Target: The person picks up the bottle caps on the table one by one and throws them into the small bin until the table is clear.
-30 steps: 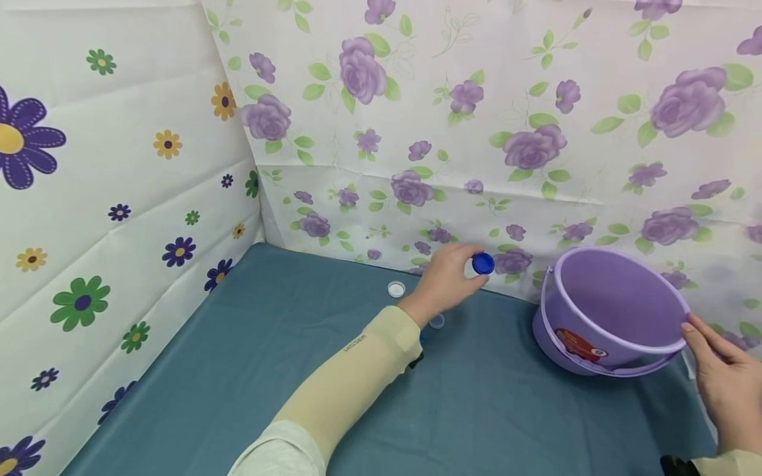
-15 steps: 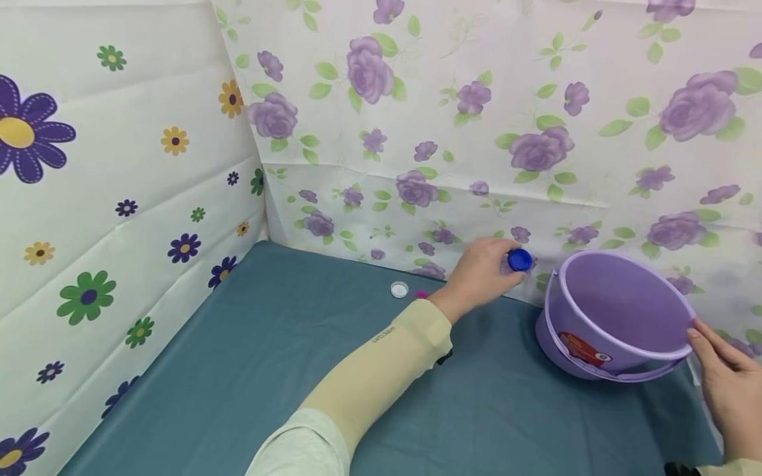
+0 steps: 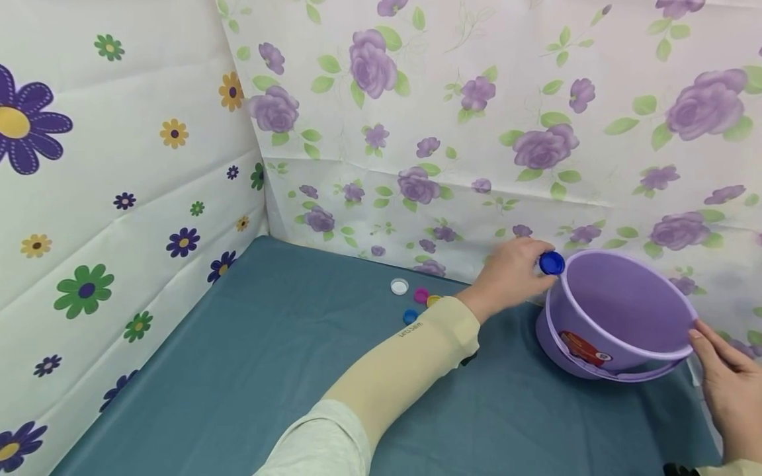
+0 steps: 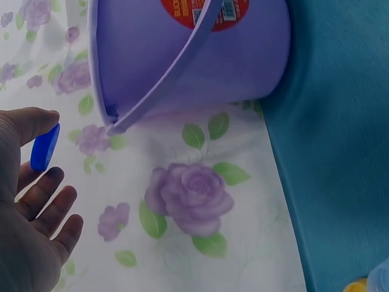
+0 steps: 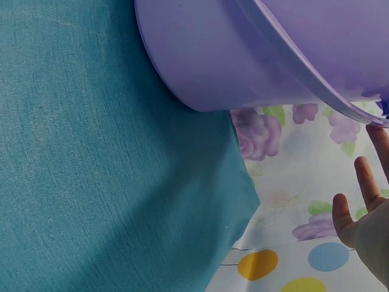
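Note:
My left hand (image 3: pixel 514 274) pinches a blue bottle cap (image 3: pixel 552 263) between thumb and fingers, right beside the left rim of a purple bucket (image 3: pixel 571 317). The left wrist view shows the same cap (image 4: pixel 44 148) edge-on, with the other fingers of the left hand (image 4: pixel 30 213) loosely bent below it. With thumb and fingers, my right hand (image 3: pixel 729 383) pinches the bucket's right rim. The bucket leans, its mouth turned up and toward the camera; its handle hangs down the front. In the right wrist view a fingertip meets the rim, and other fingers stay apart from it.
On the teal tablecloth (image 3: pixel 250 357) lie a white cap (image 3: pixel 399 286), a magenta cap (image 3: pixel 421 295), a yellow cap (image 3: pixel 433 301) and a blue cap (image 3: pixel 411 317). The left forearm partly covers the yellow one. Flowered sheeting (image 3: pixel 357 145) rises behind and at the left.
My left hand has carried the blue bottle cap rightward to the bucket's rim. Loose caps formerly behind the left arm have come into sight. The right hand keeps its hold on the bucket.

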A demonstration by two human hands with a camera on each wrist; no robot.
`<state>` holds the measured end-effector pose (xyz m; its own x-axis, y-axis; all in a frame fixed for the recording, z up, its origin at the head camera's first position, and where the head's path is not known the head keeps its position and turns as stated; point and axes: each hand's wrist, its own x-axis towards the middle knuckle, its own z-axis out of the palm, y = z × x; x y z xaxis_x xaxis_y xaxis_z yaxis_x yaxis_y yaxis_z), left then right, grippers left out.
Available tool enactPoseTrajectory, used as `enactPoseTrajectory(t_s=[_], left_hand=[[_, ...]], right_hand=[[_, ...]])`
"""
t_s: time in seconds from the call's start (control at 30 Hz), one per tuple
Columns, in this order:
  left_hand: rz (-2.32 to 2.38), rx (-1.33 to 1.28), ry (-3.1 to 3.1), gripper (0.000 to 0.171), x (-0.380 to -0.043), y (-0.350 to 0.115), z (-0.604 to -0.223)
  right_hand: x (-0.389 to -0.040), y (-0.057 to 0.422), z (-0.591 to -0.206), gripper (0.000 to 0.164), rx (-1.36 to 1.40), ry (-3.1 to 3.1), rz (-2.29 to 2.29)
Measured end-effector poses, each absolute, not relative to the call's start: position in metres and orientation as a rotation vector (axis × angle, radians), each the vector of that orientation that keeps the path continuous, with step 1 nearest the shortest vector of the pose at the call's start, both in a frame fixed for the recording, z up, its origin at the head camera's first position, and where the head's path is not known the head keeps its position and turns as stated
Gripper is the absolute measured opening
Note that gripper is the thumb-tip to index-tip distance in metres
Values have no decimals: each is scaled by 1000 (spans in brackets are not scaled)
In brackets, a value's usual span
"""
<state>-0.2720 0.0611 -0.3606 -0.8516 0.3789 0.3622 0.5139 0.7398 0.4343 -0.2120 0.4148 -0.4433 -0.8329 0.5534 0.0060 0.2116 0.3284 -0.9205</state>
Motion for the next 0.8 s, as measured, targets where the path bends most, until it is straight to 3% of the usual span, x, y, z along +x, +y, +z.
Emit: enactPoseTrajectory(t_s=[0.8], left_hand=[[-680, -824, -2862, 52, -265, 120, -359]], right_hand=[[-213, 414, -440, 41, -772, -2283, 1469]])
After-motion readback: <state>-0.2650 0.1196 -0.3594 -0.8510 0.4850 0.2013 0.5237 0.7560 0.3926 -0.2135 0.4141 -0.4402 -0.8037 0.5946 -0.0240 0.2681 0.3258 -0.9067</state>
